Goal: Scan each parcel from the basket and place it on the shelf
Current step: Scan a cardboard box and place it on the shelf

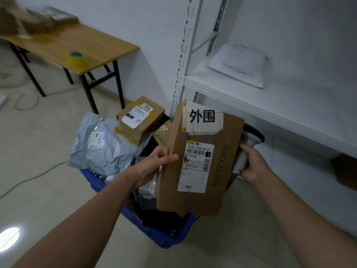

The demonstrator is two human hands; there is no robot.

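We are holding the cardboard parcel [199,180] upright just above the blue basket [173,238], its long axis running up and down and its printed label [196,167] facing us. Our left hand [154,163] is pinching the parcel's left edge, thumb on the front and the other fingers going behind. Our right hand [253,165] is curling its fingers round the handle of the scanner [250,139], which is sitting at the parcel's right edge and partly behind it, away from the label; we are judging that scanner or parcel needs turning before the barcode can be read. The white shelf [270,105] is standing right of the basket, nearer the right hand, and is carrying a white mailer [237,64]. In the basket a grey poly bag [100,144] and a small box [139,117] are lying. Beyond the basket to the left a wooden table [81,41] is bearing a tape roll [77,59], over a pale tiled floor [38,171].
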